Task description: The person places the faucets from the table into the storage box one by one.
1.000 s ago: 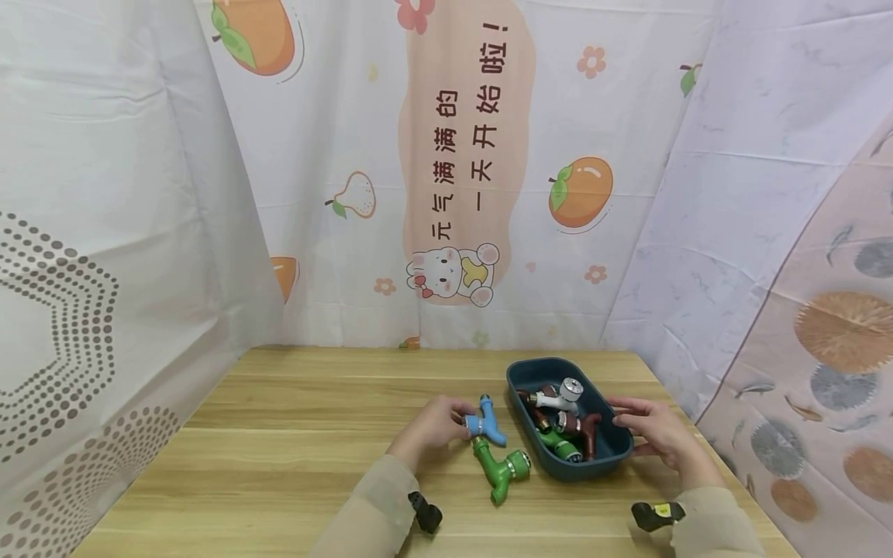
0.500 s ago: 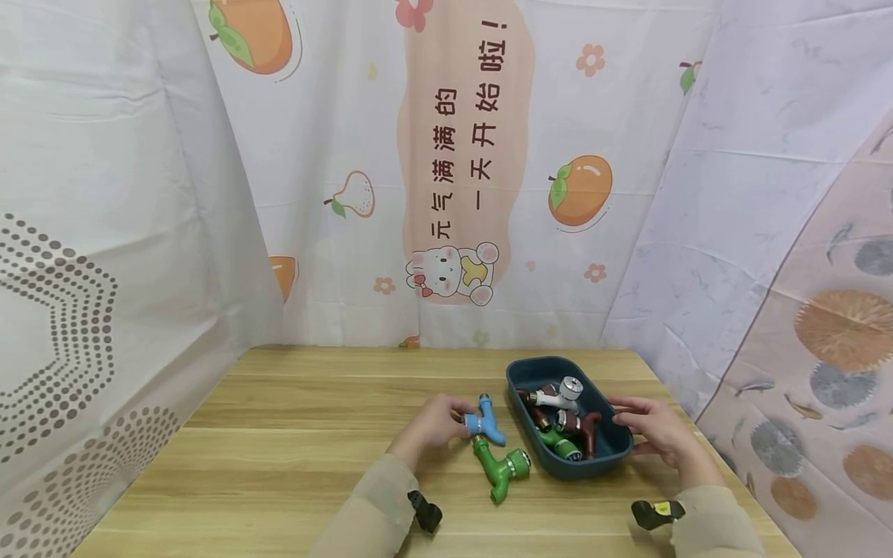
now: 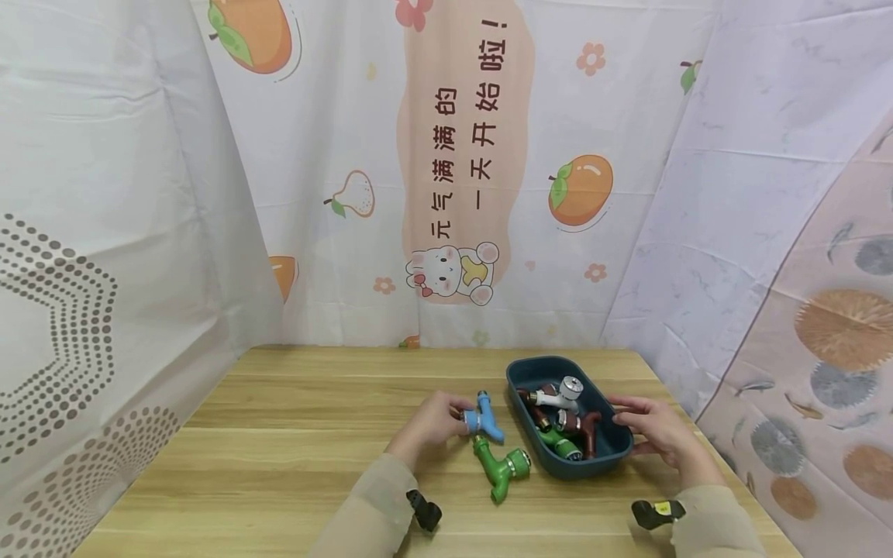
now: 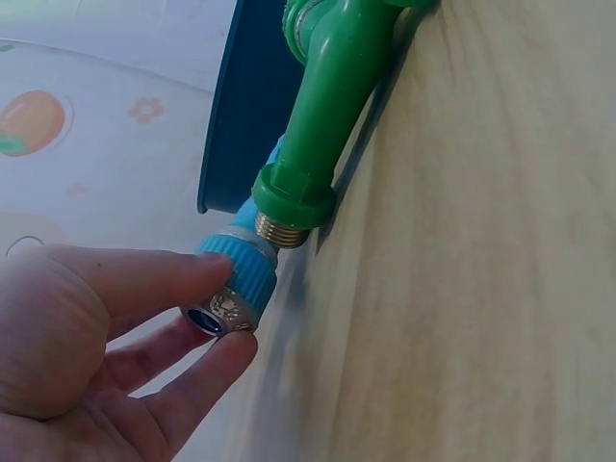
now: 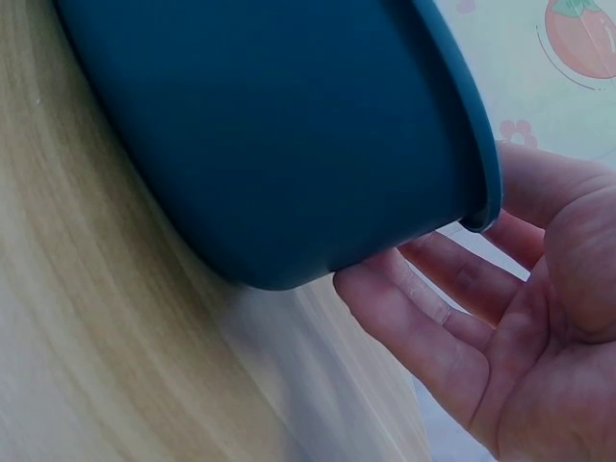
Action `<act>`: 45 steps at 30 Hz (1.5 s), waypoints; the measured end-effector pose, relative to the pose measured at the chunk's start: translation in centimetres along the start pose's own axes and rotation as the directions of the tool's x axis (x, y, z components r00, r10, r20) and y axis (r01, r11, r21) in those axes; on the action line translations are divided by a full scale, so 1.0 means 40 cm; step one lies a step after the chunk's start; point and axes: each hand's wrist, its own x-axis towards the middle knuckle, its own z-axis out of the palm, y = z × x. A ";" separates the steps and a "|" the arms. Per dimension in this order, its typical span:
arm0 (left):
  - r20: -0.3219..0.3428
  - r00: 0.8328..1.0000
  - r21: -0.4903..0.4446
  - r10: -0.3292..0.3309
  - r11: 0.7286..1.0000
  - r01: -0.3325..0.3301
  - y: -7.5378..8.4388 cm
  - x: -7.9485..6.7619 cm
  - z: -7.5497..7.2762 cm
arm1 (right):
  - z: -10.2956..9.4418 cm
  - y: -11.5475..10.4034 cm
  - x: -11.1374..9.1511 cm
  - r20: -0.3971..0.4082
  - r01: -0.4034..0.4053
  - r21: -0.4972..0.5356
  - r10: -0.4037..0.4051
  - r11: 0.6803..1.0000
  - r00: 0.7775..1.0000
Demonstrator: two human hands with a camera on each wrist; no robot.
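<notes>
In the head view my left hand (image 3: 434,418) pinches the ribbed handle of a blue tap (image 3: 486,419) between thumb and fingers, near the tabletop. The left wrist view shows my thumb (image 4: 173,279) on the blue tap's knob (image 4: 236,279). Right beside it lies a green tap (image 3: 499,470), its brass thread pointing towards the blue one. My right hand (image 3: 656,428) rests against the right side of a dark blue plastic tub (image 3: 587,470), fingers loosely spread and fingertips on its wall. In the right wrist view, part of the hand is behind the tub's rim (image 5: 486,183).
Inside the tub are several taps: a white tap (image 3: 558,397), a dark red tap (image 3: 582,428) and a green tap (image 3: 560,446) among them. The wooden table (image 3: 293,449) extends to the left. Printed cloth (image 3: 335,232) hangs behind and at both sides.
The blue tap has shifted very slightly to the left and away in my left hand. My right hand, the tub and the green tap on the table stay in place.
</notes>
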 end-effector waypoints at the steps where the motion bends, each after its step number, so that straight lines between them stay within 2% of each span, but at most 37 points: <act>1: -0.001 1.000 0.000 0.000 1.000 0.000 0.001 0.000 -0.001 | 0.000 0.001 0.000 0.001 0.001 0.001 -0.001 1.000 1.000; 12: -0.006 1.000 -0.029 0.006 1.000 -0.006 0.013 -0.002 -0.014 | -0.001 0.002 0.002 0.012 0.005 0.004 -0.005 1.000 1.000; 27: -0.025 0.999 0.009 0.031 0.999 -0.031 0.027 0.004 -0.028 | -0.002 0.003 0.000 0.020 0.009 0.014 -0.009 1.000 1.000; 45: -0.035 0.997 0.015 0.068 0.998 -0.067 0.069 -0.009 -0.043 | -0.001 -0.003 -0.001 -0.002 -0.006 0.009 0.006 1.000 1.000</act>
